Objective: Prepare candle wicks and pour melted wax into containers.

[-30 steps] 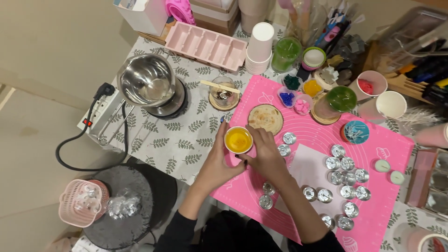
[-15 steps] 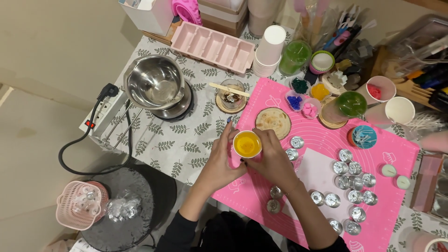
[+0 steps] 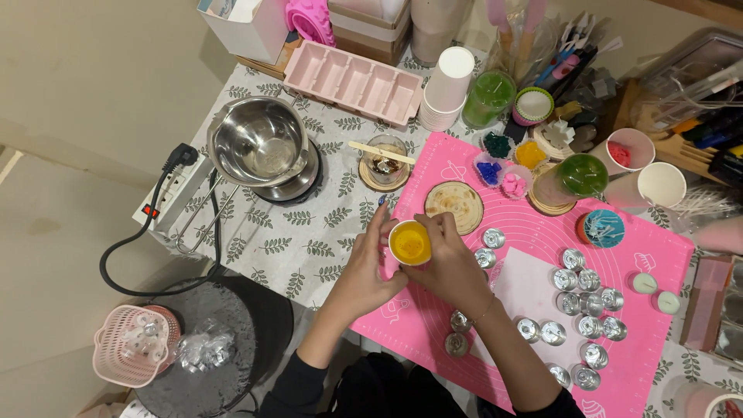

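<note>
**Both hands wrapped around a little cup of yellow stuff**

So the main thing is a small cup [image 3: 409,243] sitting near the middle of the frame, over the left edge of the pink mat [image 3: 542,286]. It's got yellow wax-looking stuff inside, filling the bottom. The left hand [image 3: 364,267] comes up from the lower middle and cups its left side, fingers [image 3: 379,213] curled up and closed against the rim. The right hand [image 3: 449,263] grips the right side, fingers bent and pressed onto the cup too. So both are clamped on it.

Just above is a round wooden coaster [image 3: 453,207], bare. To the right of centre, a bunch of empty metal tealight cups [image 3: 584,282] are scattered over the mat. Upper right has a glass of green wax [image 3: 580,176], a white cup with red bits [image 3: 628,152] and another white cup [image 3: 660,184] that looks empty. Upper left of the frame, a steel bowl [image 3: 258,142] sits on a hot plate on the table [image 3: 263,248], with a pink tray mould [image 3: 352,81] above it.
</note>
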